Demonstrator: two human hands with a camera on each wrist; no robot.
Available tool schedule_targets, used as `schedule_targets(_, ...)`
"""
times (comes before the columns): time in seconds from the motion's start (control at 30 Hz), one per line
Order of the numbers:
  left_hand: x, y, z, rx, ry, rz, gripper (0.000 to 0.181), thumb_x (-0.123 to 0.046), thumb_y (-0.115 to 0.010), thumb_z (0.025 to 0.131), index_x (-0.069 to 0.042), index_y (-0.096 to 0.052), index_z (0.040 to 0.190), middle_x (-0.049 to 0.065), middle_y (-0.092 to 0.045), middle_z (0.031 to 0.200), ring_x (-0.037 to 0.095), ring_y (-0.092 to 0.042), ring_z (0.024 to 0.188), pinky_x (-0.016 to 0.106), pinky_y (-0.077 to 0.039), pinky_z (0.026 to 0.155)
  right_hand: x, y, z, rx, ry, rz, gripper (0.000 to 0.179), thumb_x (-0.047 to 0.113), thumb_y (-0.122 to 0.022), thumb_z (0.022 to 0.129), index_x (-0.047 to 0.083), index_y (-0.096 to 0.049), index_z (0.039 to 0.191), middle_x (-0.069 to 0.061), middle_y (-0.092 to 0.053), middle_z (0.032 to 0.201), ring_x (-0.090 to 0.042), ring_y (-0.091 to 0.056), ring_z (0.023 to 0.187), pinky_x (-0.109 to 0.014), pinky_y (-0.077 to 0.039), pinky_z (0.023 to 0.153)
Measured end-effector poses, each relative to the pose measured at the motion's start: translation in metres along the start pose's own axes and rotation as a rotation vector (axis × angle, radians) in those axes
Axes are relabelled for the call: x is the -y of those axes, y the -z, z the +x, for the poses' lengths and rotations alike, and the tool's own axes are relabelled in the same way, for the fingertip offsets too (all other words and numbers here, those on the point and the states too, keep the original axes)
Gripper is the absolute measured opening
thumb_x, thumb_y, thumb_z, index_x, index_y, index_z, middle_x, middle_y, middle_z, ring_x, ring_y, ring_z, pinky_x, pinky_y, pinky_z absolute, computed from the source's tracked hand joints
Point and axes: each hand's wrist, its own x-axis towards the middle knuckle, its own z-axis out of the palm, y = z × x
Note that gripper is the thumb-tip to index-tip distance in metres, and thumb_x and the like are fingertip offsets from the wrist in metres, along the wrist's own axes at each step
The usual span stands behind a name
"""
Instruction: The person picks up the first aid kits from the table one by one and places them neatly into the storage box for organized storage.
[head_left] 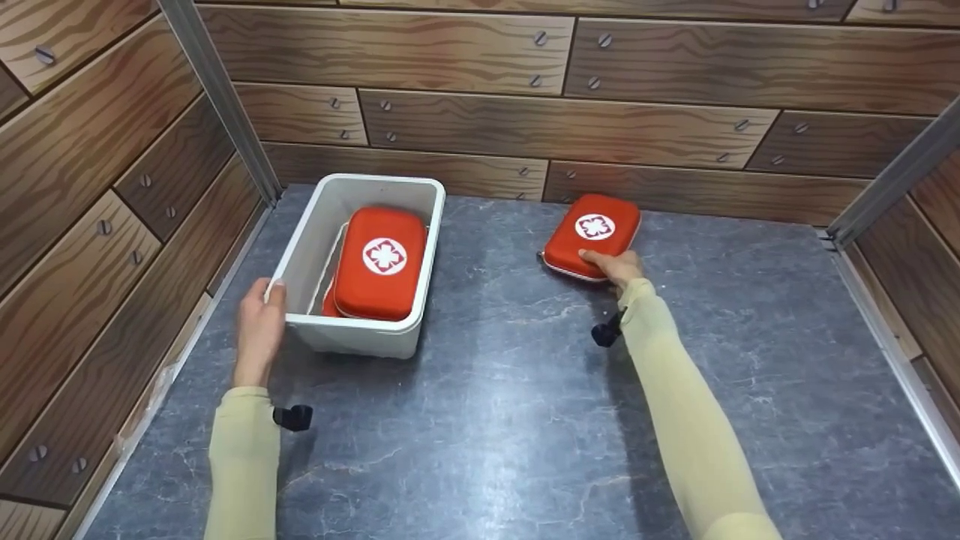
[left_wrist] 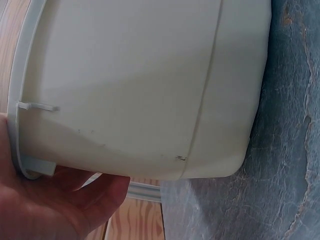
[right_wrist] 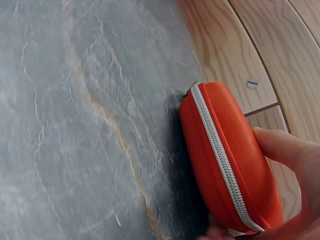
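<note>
My left hand grips the near left corner of a light grey plastic bin, thumb over the rim and fingers outside, as the left wrist view also shows. Inside the bin lies a red first aid case with a white cross emblem, on top of another red item mostly hidden beneath it. To the right, my right hand holds a second red first aid case by its near right corner, thumb on top. A white zipper runs round this case's side in the right wrist view.
A dark grey marbled tabletop lies under everything. Wood-patterned panels rise at the back and both sides, with metal edge strips at the corners. The bin stands near the back left corner.
</note>
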Motion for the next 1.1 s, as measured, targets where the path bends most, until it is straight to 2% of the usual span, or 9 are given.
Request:
schedule_targets(0.17,-0.001,0.000,0.000,0.002,-0.006,0.000,0.029,-0.016,-0.042,0.104,0.008,-0.058,0.108,0.022,-0.054,0.093,0.028,-0.048,0.086,0.036,-0.037,0.078,-0.002,0.004,-0.004,0.070,-0.015,0.142,0.080,0.024,-0.076,0.086,-0.004,-0.028,0.143,-0.012,-0.043,0.125,-0.026,-0.051,0.114,-0.039,-0.049,0.093)
schedule_targets(0.3,0.000,0.000,0.000,0.007,-0.013,-0.007,0.029,-0.017,-0.042,0.103,0.008,-0.057,0.106,0.017,-0.049,0.084,0.027,-0.046,0.081,0.035,-0.035,0.074,-0.005,0.013,-0.007,0.114,0.013,0.123,0.076,0.024,-0.073,0.088,-0.005,-0.027,0.142,-0.010,-0.045,0.118,-0.024,-0.053,0.106,-0.038,-0.048,0.094)
schedule_targets(0.47,0.000,0.001,0.000,-0.015,-0.028,-0.023,0.026,-0.014,-0.044,0.101,0.008,-0.057,0.104,0.012,-0.048,0.079,0.025,-0.045,0.078,0.034,-0.034,0.072,-0.008,0.024,-0.010,0.135,0.043,0.087,0.075,0.028,-0.067,0.092,-0.006,-0.026,0.144,-0.012,-0.045,0.120,-0.022,-0.052,0.102,-0.040,-0.046,0.097)
schedule_targets(0.6,0.000,0.000,0.000,-0.002,-0.015,-0.020,0.029,-0.015,-0.042,0.102,0.010,-0.057,0.107,0.019,-0.054,0.088,0.026,-0.048,0.083,0.035,-0.036,0.076,-0.011,0.030,-0.012,0.123,0.033,0.101,0.069,0.030,-0.060,0.096,-0.006,-0.027,0.144,-0.012,-0.046,0.117,-0.018,-0.055,0.092,-0.038,-0.051,0.090)
schedule_targets(0.67,0.000,0.001,0.000,0.018,0.000,-0.018,0.032,-0.017,-0.040,0.103,0.010,-0.057,0.111,0.024,-0.057,0.097,0.028,-0.049,0.088,0.036,-0.037,0.080,-0.013,0.032,-0.013,0.129,0.031,0.136,0.066,0.029,-0.056,0.098,-0.007,-0.028,0.144,-0.012,-0.046,0.116,-0.016,-0.057,0.086,-0.036,-0.053,0.084)
schedule_targets(0.8,0.000,0.002,0.001,0.038,0.025,-0.021,0.036,-0.020,-0.038,0.105,0.009,-0.056,0.116,0.027,-0.058,0.110,0.029,-0.051,0.096,0.037,-0.037,0.085,-0.016,0.035,-0.016,0.153,0.035,0.226,0.063,0.027,-0.050,0.101,-0.007,-0.024,0.147,-0.013,-0.045,0.119,-0.014,-0.059,0.082,-0.035,-0.055,0.079)
schedule_targets(0.9,0.000,0.002,0.001,0.037,0.026,-0.019,0.036,-0.020,-0.038,0.105,0.009,-0.056,0.116,0.028,-0.058,0.110,0.030,-0.051,0.096,0.037,-0.037,0.085,-0.019,0.037,-0.019,0.157,0.035,0.275,0.065,0.028,-0.048,0.102,-0.007,-0.021,0.149,-0.015,-0.044,0.123,-0.014,-0.060,0.082,-0.035,-0.055,0.079)
schedule_targets(1.1,-0.001,0.001,0.000,0.029,0.023,-0.019,0.034,-0.018,-0.039,0.105,0.009,-0.056,0.115,0.027,-0.058,0.107,0.029,-0.050,0.094,0.038,-0.037,0.084,-0.024,0.038,-0.023,0.122,0.033,0.334,0.063,0.027,-0.048,0.102,-0.006,-0.023,0.149,-0.014,-0.045,0.121,-0.014,-0.058,0.084,-0.034,-0.055,0.077)
